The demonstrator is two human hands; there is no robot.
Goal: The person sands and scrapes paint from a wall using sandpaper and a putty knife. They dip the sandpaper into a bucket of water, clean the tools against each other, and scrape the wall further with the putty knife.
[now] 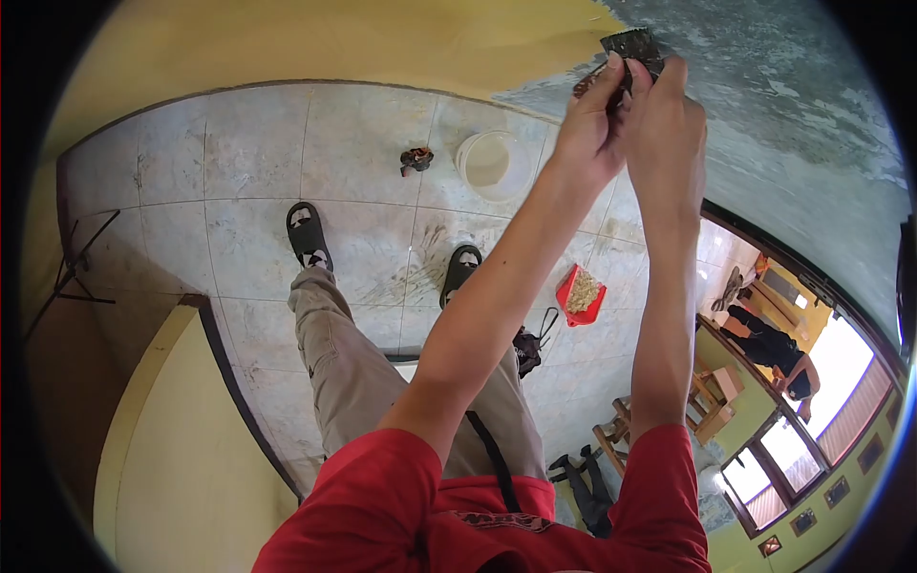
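Observation:
Both hands are raised close to the wall at the upper right. My left hand (594, 122) pinches a dark, flat, speckled piece (630, 44) between thumb and fingers. On its right, my right hand (666, 129) is closed on the same piece, the two hands touching. One edge of the piece looks jagged; I cannot tell its exact kind, as fingers cover much of it. Behind it the wall shows yellow paint (382, 43) meeting a patchy grey-blue area (764, 105).
On the tiled floor (363, 143) stand a white bucket (494, 164), a crumpled dark item (415, 160) and a red dustpan (582, 307) with pale chips. A low yellow partition (177, 420) is at left. Another person (772, 349) is near the windows, by wooden furniture (712, 406).

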